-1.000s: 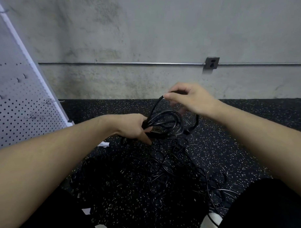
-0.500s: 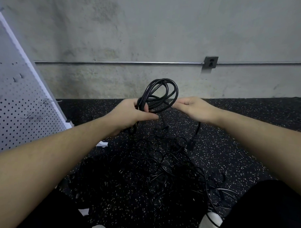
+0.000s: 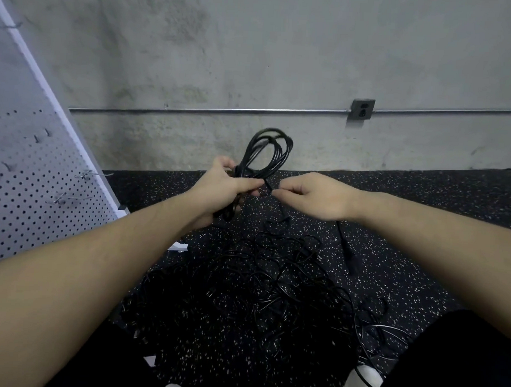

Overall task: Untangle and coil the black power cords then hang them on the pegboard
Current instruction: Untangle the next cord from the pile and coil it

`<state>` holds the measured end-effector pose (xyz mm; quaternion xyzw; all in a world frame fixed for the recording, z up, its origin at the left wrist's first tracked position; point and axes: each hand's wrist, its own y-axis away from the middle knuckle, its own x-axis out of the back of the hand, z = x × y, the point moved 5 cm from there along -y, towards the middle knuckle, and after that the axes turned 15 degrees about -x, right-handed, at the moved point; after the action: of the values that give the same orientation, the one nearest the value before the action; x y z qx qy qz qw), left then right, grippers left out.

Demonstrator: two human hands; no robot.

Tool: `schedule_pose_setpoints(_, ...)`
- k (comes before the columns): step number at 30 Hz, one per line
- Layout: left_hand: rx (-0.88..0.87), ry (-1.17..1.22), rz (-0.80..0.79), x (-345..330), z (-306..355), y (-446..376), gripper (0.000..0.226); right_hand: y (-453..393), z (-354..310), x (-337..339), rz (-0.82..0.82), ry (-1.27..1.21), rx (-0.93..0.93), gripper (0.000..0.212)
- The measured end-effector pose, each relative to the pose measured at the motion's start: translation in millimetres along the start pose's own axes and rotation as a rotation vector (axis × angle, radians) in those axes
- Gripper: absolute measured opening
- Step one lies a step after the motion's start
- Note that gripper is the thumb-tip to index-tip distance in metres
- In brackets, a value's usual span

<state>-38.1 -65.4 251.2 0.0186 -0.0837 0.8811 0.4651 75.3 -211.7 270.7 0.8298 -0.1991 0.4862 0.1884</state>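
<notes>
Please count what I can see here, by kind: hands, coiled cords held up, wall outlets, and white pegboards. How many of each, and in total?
Hands: 2, left hand and right hand
Coiled cord: 1
Wall outlet: 1
Pegboard: 1
Total: 5

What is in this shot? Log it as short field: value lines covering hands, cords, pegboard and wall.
left hand: grips the coiled cord, loops standing up above the fist
right hand: pinches the cord's free end beside the coil
cord pile: tangled black cords lying on the speckled floor
pegboard: at left, a few hooks, no cord hung on the part in view
wall outlet: on the concrete wall, nothing plugged in
</notes>
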Motion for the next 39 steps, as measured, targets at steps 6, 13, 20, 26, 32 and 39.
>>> schedule_pose_setpoints(6, -0.067, -0.101, 0.031, 10.6, 3.2, 0.4, 0.025, 10.1, -12.8, 1.3, -0.024, 0.120, 0.072, 0.034)
schedule_pose_setpoints(13, -0.119, -0.546, 0.041, 15.5, 0.4, -6.4, 0.038, 18.8, -48.8, -15.8, -0.062, 0.340, 0.215, 0.031)
schedule_pose_setpoints(20, -0.242, -1.171, -0.133, 5.9, 20.8, 3.4, 0.056, 15.6, -32.8, 23.4, 0.177, 0.031, 0.217, 0.019)
schedule_pose_setpoints(26, -0.359, -1.155, -0.346, -22.7, 32.5, 10.0, 0.069, 0.7, -8.4, 43.5, 0.329, -0.224, 0.134, 0.014)
schedule_pose_setpoints(32, -0.537, -0.972, -0.487, -31.1, 34.4, 19.7, 0.051, -3.6, 13.2, 45.8, 0.253, -0.493, 0.040, 0.023)
schedule_pose_setpoints(39, -0.439, -0.433, -0.218, -38.2, 29.8, 16.4, 0.013, -13.5, 30.8, 14.4, 0.130, -0.315, -0.063, 0.038)
